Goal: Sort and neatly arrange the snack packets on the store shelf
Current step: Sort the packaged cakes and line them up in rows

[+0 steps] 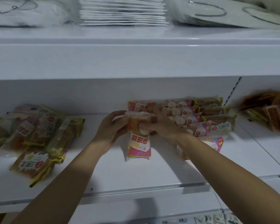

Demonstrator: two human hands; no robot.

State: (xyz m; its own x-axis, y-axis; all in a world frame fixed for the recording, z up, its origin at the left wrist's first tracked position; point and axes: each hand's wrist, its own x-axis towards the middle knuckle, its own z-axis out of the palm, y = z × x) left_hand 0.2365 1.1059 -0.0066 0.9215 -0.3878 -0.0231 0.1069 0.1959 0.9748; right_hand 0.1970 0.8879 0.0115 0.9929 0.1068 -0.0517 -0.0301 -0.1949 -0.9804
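Note:
A pink-and-clear snack packet (138, 143) hangs upright over the middle of the white shelf (113, 173). My left hand (111, 128) grips its top left edge. My right hand (158, 125) holds its upper right side, thumb across the front. Behind my right hand lies a tidy overlapping row of similar pink packets (186, 115), with green-edged packets (217, 110) beside them. One more pink packet (215, 143) lies flat under my right forearm. A loose heap of green-and-yellow packets (37, 136) covers the shelf's left part.
Orange-brown packets (268, 113) are piled on the neighbouring shelf section at the right. The upper shelf (136, 60) juts out overhead and carries a stack of white plates (123, 12) and plastic-wrapped goods (217, 12). A clear rail (136, 190) lines the shelf's front edge.

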